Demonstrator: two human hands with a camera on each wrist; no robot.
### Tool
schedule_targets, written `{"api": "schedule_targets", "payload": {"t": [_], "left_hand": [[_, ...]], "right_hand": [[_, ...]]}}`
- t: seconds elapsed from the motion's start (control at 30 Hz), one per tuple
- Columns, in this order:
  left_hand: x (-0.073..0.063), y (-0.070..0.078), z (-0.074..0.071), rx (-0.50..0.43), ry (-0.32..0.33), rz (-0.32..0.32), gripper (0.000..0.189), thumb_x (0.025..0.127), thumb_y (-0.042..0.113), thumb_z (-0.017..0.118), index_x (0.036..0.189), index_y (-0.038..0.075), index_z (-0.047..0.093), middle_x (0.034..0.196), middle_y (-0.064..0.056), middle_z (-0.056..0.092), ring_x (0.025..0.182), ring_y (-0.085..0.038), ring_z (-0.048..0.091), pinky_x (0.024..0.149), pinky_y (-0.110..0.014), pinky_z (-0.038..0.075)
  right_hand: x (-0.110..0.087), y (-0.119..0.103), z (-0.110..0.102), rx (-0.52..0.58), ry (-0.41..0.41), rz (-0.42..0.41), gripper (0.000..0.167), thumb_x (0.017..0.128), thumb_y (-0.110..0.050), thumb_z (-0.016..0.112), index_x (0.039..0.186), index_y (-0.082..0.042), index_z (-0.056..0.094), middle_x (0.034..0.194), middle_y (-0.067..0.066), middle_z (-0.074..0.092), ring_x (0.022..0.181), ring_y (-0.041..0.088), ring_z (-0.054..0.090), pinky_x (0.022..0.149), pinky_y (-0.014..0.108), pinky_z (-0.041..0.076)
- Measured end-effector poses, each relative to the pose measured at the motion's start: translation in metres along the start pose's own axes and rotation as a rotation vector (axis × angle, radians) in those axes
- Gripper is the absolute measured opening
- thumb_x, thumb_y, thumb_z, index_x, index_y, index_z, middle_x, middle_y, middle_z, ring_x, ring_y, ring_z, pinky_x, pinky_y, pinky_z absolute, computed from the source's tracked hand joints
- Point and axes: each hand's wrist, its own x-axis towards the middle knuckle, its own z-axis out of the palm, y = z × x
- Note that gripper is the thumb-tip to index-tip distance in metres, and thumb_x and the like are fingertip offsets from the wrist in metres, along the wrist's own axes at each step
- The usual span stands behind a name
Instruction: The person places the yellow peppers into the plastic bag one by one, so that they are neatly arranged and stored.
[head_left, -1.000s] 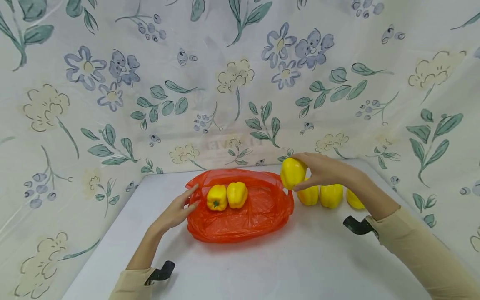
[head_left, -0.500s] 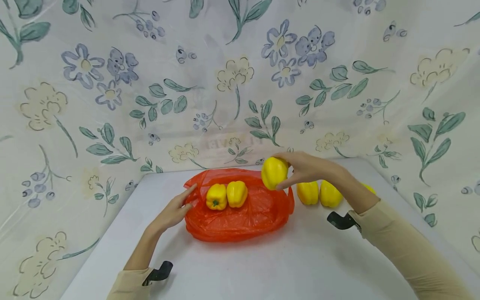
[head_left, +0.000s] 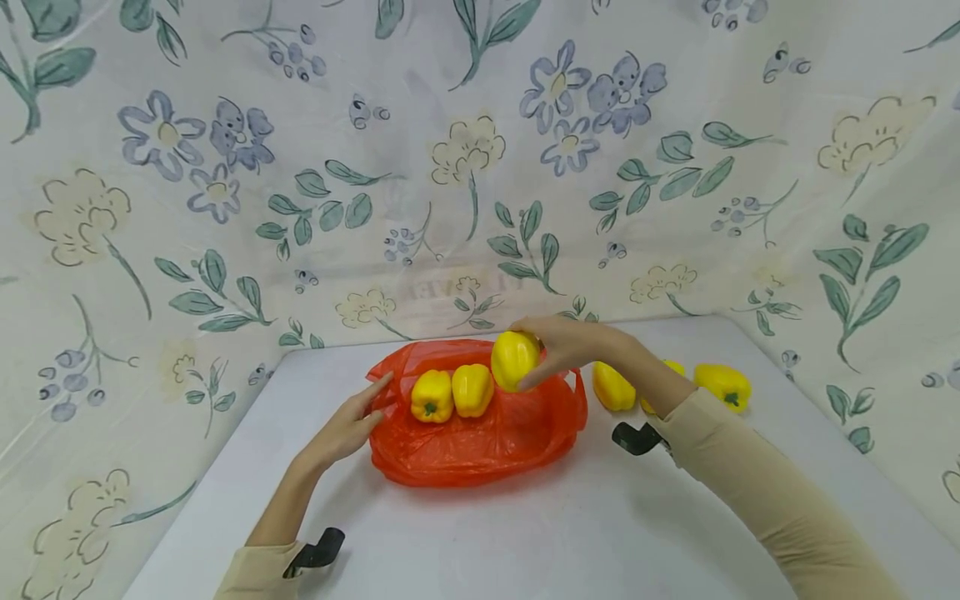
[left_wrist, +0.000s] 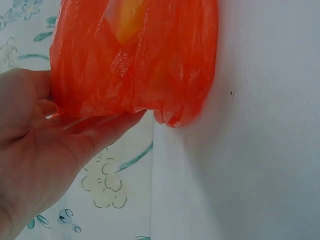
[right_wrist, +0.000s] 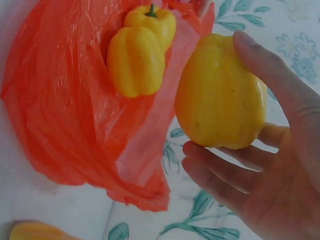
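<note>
My right hand (head_left: pixel 566 342) grips a yellow bell pepper (head_left: pixel 515 360) between thumb and fingers, raised over the right part of the opening of a red plastic bag (head_left: pixel 480 458). Two more yellow bell peppers, a left pepper (head_left: pixel 432 397) with its green stem showing and a right pepper (head_left: pixel 473 390), lie side by side in the bag. Close up in the right wrist view, the held pepper (right_wrist: pixel 220 95) sits at my fingertips. At the bag's left side, my left hand (head_left: pixel 348 425) touches the rim with spread, extended fingers; the plastic partly covers these fingers (left_wrist: pixel 112 132) in the left wrist view.
Several yellow peppers lie on the white table (head_left: pixel 525 533) right of the bag; among them are one near pepper (head_left: pixel 613 387) and a far-right pepper (head_left: pixel 723 386). My right forearm partly hides another. A flower-patterned sheet (head_left: pixel 337 275) surrounds the table's back and sides.
My right hand has carried the pepper leftward from beside the bag to over its opening, close to the two inside. My left hand has stayed at the bag's left rim.
</note>
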Motion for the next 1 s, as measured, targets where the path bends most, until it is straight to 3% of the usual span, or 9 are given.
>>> {"api": "schedule_targets", "payload": {"t": [0.13, 0.37, 0.7, 1.0], "left_hand": [[0.001, 0.001, 0.001, 0.005, 0.009, -0.003, 0.062, 0.1, 0.001, 0.043, 0.157, 0.012, 0.021, 0.16, -0.021, 0.027, 0.132, -0.04, 0.043, 0.104, -0.053, 0.048], [-0.002, 0.003, 0.0, -0.004, 0.006, 0.014, 0.063, 0.099, 0.004, 0.046, 0.157, 0.017, 0.024, 0.16, -0.019, 0.028, 0.135, -0.038, 0.043, 0.104, -0.051, 0.048], [0.0, 0.002, 0.0, 0.007, 0.005, 0.015, 0.063, 0.099, 0.004, 0.046, 0.157, 0.017, 0.024, 0.16, -0.019, 0.028, 0.139, -0.04, 0.04, 0.105, -0.052, 0.048], [0.002, 0.001, 0.001, 0.018, 0.006, 0.024, 0.062, 0.099, 0.002, 0.045, 0.157, 0.014, 0.024, 0.161, -0.019, 0.026, 0.143, -0.041, 0.035, 0.107, -0.052, 0.044]], "right_hand": [[0.013, 0.004, 0.008, -0.022, -0.021, 0.044, 0.08, 0.074, -0.048, 0.082, 0.139, -0.017, 0.047, 0.117, -0.003, 0.061, 0.102, 0.016, 0.058, 0.088, 0.029, 0.055], [0.029, 0.012, 0.022, -0.038, -0.049, 0.153, 0.076, 0.072, -0.048, 0.084, 0.135, -0.02, 0.05, 0.116, -0.005, 0.06, 0.103, 0.017, 0.057, 0.088, 0.031, 0.055], [0.044, 0.013, 0.034, -0.035, -0.099, 0.25, 0.079, 0.073, -0.043, 0.084, 0.138, -0.018, 0.048, 0.122, -0.002, 0.059, 0.109, 0.018, 0.054, 0.095, 0.035, 0.053], [0.052, 0.015, 0.042, -0.067, -0.126, 0.365, 0.087, 0.074, -0.045, 0.083, 0.145, -0.018, 0.041, 0.135, 0.003, 0.056, 0.119, 0.023, 0.051, 0.106, 0.047, 0.048]]}}
